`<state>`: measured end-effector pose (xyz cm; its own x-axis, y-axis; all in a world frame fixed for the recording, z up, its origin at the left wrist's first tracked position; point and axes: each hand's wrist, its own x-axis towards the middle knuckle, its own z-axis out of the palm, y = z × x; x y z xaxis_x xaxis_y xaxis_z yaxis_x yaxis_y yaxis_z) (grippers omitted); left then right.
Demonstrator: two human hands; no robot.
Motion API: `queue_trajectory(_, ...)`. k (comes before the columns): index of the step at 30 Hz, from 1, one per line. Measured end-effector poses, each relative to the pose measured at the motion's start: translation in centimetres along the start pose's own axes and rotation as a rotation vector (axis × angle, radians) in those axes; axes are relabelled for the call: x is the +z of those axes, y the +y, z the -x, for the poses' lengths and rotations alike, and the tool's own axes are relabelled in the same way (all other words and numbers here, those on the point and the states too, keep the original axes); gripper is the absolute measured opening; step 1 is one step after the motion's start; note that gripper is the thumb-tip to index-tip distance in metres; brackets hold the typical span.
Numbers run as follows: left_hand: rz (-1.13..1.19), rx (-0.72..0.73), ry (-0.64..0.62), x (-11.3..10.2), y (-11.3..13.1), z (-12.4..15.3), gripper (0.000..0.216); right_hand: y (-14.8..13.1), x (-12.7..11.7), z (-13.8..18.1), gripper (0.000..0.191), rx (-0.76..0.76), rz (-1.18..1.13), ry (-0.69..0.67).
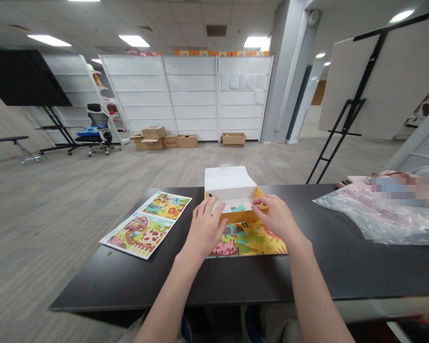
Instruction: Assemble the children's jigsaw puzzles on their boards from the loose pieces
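A yellow cardboard box (236, 195) with a white inside stands open on the black table (321, 271), its lid tipped back. Some puzzle pieces lie inside it. My left hand (204, 228) rests on the box's front left edge, fingers stretched out and slightly apart. My right hand (276, 215) grips the front right corner of the box with curled fingers. Below both hands lies a colourful animal picture sheet (250, 240), flat on the table.
A second picture sheet (148, 224) with farm and animal scenes lies at the table's left end. A crumpled clear plastic bag (386, 216) sits at the right, with pink cloth behind it. Easels with boards, white shelves, cardboard boxes and an office chair stand on the floor beyond.
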<state>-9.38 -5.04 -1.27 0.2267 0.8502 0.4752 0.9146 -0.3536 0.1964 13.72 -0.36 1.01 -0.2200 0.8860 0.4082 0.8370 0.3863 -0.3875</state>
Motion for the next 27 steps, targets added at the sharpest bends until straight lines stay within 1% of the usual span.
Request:
queue_trajectory(1,0.069,0.056,-0.011,-0.4,0.4,0.3,0.034,0.3,0.2,0.0,0.02,0.0,0.001,-0.023)
queue_trajectory(2,0.151,0.12,-0.056,-0.8,0.8,0.6,0.029,0.5,0.4,0.1,0.021,0.003,-0.01,-0.06)
queue_trajectory(4,0.303,0.236,-0.234,-1.3,1.7,1.5,0.023,0.8,0.6,0.2,0.022,0.013,-0.041,-0.142)
queue_trajectory(5,0.329,0.268,-0.316,-1.3,2.0,1.9,0.026,0.8,0.7,0.2,0.022,0.018,-0.054,-0.172)
queue_trajectory(7,0.293,0.268,-0.392,-1.1,2.6,2.5,0.034,0.8,0.7,0.2,0.021,0.017,-0.073,-0.192)
queue_trajectory(9,0.222,0.241,-0.405,-0.6,2.9,2.8,0.037,0.7,0.5,0.2,0.019,-0.004,-0.09,-0.143)
queue_trajectory(11,0.179,0.225,-0.41,-0.1,3.0,2.8,0.03,0.5,0.2,0.2,0.016,-0.023,-0.098,-0.05)
queue_trajectory(13,0.162,0.223,-0.41,0.2,3.1,2.5,0.023,0.2,-0.4,0.4,0.014,-0.018,-0.12,-0.011)
queue_trajectory(14,0.156,0.225,-0.407,0.2,3.1,2.4,0.021,0.1,-0.6,0.5,0.013,-0.003,-0.144,-0.037)
queue_trajectory(15,0.149,0.227,-0.406,0.2,3.2,2.3,0.02,0.1,-0.8,0.7,0.013,0.014,-0.173,-0.092)
queue_trajectory(17,0.13,0.236,-0.406,0.0,3.3,2.2,0.018,0.3,-0.8,1.1,0.012,0.04,-0.228,-0.254)
queue_trajectory(19,0.111,0.243,-0.414,-0.2,3.4,2.2,0.016,0.8,-0.3,1.4,0.011,0.068,-0.25,-0.419)
queue_trajectory(21,0.104,0.242,-0.423,-0.4,3.6,2.2,0.017,1.4,0.5,1.6,0.016,0.108,-0.248,-0.525)
queue_trajectory(24,0.137,0.223,-0.433,-0.6,3.6,2.1,0.018,1.9,1.5,1.7,0.025,0.153,-0.241,-0.564)
queue_trajectory(27,0.241,0.195,-0.414,-0.4,3.4,2.1,0.018,1.9,1.8,1.7,0.029,0.161,-0.231,-0.574)
